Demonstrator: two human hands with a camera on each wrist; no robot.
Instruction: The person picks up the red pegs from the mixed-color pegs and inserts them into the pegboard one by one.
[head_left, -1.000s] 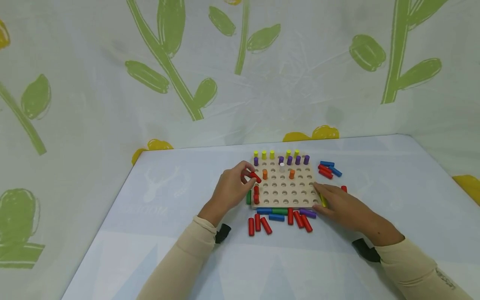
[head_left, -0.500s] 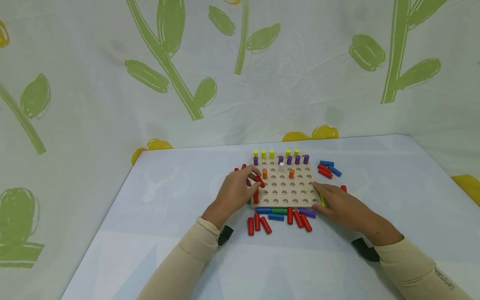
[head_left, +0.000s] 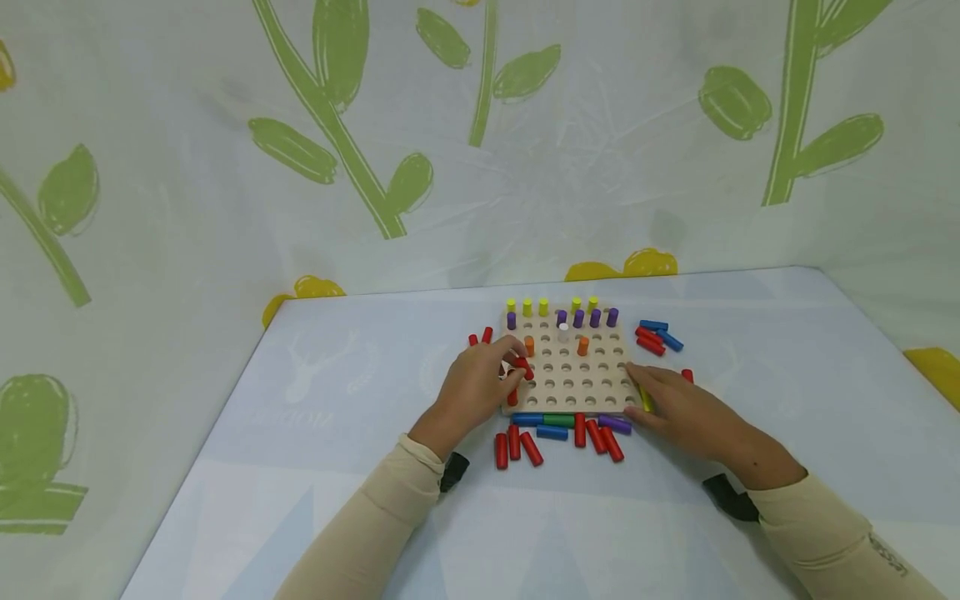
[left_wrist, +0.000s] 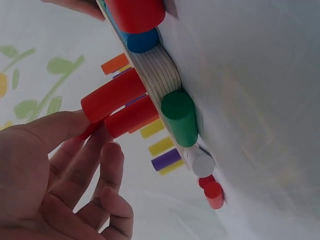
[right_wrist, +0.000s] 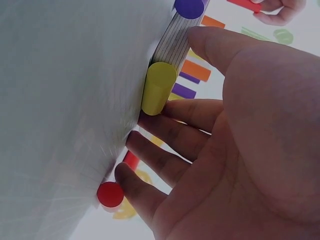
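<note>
A wooden pegboard (head_left: 558,392) lies on the table with rows of round holes. Over its left side my left hand (head_left: 474,382) pinches a red peg (head_left: 524,368) between thumb and fingers, tilted above the holes. Just below the fingers, red pegs (left_wrist: 114,94) stand in the left column, partly hidden in the head view. My right hand (head_left: 686,412) rests at the board's right edge, thumb on its side and fingers loosely extended. Beside that hand a yellow peg (right_wrist: 159,90) lies along the edge. Yellow, purple, orange and white pegs (head_left: 563,332) stand toward the back.
Loose red pegs (head_left: 501,451) lie in front of the board, with blue pegs (head_left: 552,432), a green peg (head_left: 558,421) and a purple peg (head_left: 615,425). Blue and red pegs (head_left: 651,344) lie off the back right. More red pegs (head_left: 487,335) lie left of it.
My left hand has moved slightly right and forward over the board with the red peg, then down a little. Red pegs left of the board have come into view. My right hand has stayed put.
</note>
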